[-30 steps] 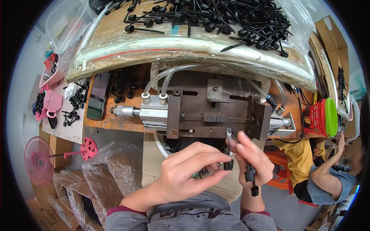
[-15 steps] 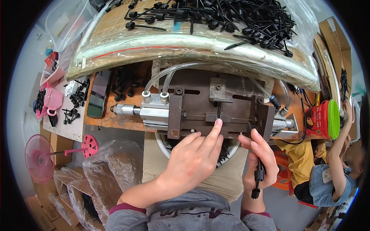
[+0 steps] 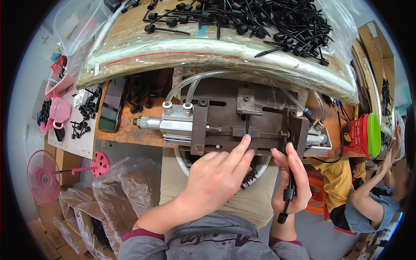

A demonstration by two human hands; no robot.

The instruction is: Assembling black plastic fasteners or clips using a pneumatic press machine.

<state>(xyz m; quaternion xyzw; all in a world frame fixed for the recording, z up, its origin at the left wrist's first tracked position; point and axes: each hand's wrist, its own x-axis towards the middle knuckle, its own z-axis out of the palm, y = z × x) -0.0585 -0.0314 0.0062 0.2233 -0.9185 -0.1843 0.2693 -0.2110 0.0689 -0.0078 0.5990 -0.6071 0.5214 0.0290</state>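
My left hand (image 3: pixel 216 177) reaches over the metal fixture (image 3: pixel 225 93) with its index finger stretched out. The fingertip touches the lower end of a slim black stem (image 3: pixel 247 125) standing in the small block at the fixture's middle; the thumb is hidden. Closed around black plastic stems with ribbed round heads (image 3: pixel 289 194), my right hand (image 3: pixel 297 182) is by the fixture's right end. The heads hang below the palm, while a thin tip points up past the fingers. How many stems it holds I cannot tell.
Air cylinders (image 3: pixel 177 125) with clear hoses (image 3: pixel 203 73) flank the fixture. Behind it, a plastic-wrapped cardboard surface (image 3: pixel 143 47) bears a heap of black stemmed parts (image 3: pixel 299 30). A phone (image 3: pixel 111 106) lies left, a red-and-green tub (image 3: pixel 359 134) right. Another person (image 3: pixel 368 203) sits at far right.
The left cylinder's rod has moved right toward the middle block, and a rod end now shows at the right bracket. My right hand's fingers have straightened slightly. The other person's arms have shifted.
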